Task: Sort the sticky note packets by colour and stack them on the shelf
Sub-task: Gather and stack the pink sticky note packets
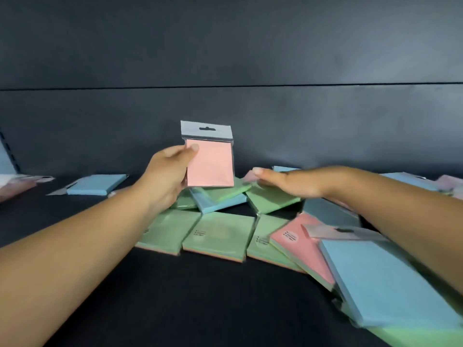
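Above the heap of packets [220, 229] on the dark shelf [200, 296], the left hand [167, 174] grips a pink packet [210, 161] upright, thumb on its face. Just right, the right hand [288, 182] reaches flat, fingers straight, over a green packet [273, 200].

Dark shelf [175, 296] carries scattered sticky note packets [215, 236].
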The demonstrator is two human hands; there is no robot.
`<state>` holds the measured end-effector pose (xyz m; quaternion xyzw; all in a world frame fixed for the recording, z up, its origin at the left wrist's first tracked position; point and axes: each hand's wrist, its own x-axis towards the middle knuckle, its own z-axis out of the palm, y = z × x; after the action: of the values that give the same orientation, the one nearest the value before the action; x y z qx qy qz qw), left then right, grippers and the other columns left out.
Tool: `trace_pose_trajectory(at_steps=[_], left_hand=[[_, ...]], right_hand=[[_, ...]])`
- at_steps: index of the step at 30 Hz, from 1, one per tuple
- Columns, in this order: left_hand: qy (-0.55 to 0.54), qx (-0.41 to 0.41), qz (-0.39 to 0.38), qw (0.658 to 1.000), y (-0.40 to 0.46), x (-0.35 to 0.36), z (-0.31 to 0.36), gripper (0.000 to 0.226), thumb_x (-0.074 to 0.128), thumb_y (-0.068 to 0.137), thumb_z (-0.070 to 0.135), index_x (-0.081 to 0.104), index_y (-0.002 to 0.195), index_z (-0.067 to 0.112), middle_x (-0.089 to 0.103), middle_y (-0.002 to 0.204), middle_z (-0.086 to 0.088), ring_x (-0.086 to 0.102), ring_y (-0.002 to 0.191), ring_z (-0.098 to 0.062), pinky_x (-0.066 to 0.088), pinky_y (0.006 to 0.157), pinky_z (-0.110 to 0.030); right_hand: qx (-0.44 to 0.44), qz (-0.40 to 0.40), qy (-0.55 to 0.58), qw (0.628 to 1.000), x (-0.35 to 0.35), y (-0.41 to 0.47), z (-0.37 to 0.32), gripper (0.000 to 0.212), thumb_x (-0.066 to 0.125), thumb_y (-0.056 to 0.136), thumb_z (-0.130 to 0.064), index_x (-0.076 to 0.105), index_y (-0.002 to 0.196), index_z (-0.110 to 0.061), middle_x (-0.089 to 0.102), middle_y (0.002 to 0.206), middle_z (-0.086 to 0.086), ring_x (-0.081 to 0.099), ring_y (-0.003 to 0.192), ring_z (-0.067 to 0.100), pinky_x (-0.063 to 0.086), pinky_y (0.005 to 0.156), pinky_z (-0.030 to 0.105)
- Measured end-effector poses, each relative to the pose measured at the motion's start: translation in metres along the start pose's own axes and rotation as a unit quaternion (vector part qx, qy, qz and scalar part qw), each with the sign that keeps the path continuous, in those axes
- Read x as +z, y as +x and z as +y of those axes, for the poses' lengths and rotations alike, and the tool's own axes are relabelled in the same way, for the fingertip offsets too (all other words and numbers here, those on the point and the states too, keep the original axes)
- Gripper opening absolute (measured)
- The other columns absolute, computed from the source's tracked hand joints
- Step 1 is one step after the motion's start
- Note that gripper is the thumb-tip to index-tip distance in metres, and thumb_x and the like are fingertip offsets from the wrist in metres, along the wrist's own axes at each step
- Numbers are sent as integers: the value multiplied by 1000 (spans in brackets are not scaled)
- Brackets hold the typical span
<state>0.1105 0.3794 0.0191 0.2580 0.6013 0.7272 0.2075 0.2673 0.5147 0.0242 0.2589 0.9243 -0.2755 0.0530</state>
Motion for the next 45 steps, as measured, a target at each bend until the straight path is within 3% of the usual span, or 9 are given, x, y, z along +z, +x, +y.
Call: trace_pose_trajectory(at_steps=[6, 10, 14, 18, 23, 27, 29, 34, 45], left_hand=[[-14, 26, -26, 999, 9, -5, -19, 17, 52, 94, 18, 63, 82, 15, 71, 75, 4, 65, 73, -11, 55, 73, -27], [2, 33, -27, 999, 7, -3, -25, 17, 51, 94, 20, 62, 82, 19, 68, 84, 3, 65, 75, -11, 55, 72, -27], [-6, 39, -34, 999, 7, -2, -26, 17, 49, 95, 20, 62, 84, 18, 68, 85, 3, 66, 70, -7, 56, 67, -24], [-19, 35, -37, 999, 7, -2, -27, 16, 49, 95, 20, 62, 84, 19, 68, 81, 5, 66, 61, -1, 56, 59, -18], [5, 41, -32, 999, 7, -1, -28, 16, 48, 95, 22, 61, 85, 18, 67, 86, 2, 64, 74, -9, 56, 69, -26], [8, 39, -30, 999, 6, -1, -27, 16, 49, 95, 22, 60, 86, 17, 66, 91, -2, 62, 82, -15, 52, 82, -34], [19, 45, -31, 998, 7, -1, -27, 15, 49, 95, 22, 61, 88, 16, 67, 95, -4, 62, 87, -18, 51, 87, -38], [30, 49, -24, 998, 8, -1, -29, 15, 50, 95, 24, 61, 85, 20, 67, 97, -4, 63, 98, -24, 48, 97, -44], [17, 45, -30, 998, 8, -1, -28, 16, 49, 95, 27, 60, 86, 20, 66, 102, -7, 62, 99, -24, 48, 96, -47]], right_hand=[[124, -45, -99, 986, -25, -24, -13, 81, 3, 86, -64, 50, 133, -18, 47, 139, -4, 47, 118, 14, 20, 108, 30], [110, 48, -126, 985, -34, 7, -23, 80, 15, 89, -65, 65, 106, -5, 69, 101, 10, 63, 83, 24, 37, 97, 34], [54, 78, -113, 989, -15, 40, -14, 66, 19, 95, -56, 40, 141, -14, 38, 148, 7, 37, 134, 24, 25, 113, 35], [55, 18, -125, 991, 3, 37, 4, 60, 12, 98, -51, 10, 150, -22, 5, 158, -1, 3, 146, 15, 2, 116, 33], [76, 69, -17, 995, -4, 23, 14, 54, 20, 99, -46, 30, 146, -22, 25, 154, -2, 23, 142, 16, 15, 113, 28], [111, 168, 77, 977, -14, 35, 23, 38, 51, 92, -36, 65, 107, -4, 65, 106, 16, 57, 90, 22, 40, 84, 29], [127, 161, 102, 973, -19, 43, 22, 29, 63, 85, -28, 62, 77, -1, 58, 78, 13, 48, 70, 20, 36, 71, 27], [168, 154, 177, 957, -27, 50, 12, 31, 67, 84, -20, 47, 61, -13, 46, 48, 2, 36, 49, 14, 31, 46, 22], [25, 271, 361, 892, -56, 23, 4, 15, 51, 94, -17, 52, 80, -22, 61, 81, -2, 59, 73, 13, 52, 64, 36]])
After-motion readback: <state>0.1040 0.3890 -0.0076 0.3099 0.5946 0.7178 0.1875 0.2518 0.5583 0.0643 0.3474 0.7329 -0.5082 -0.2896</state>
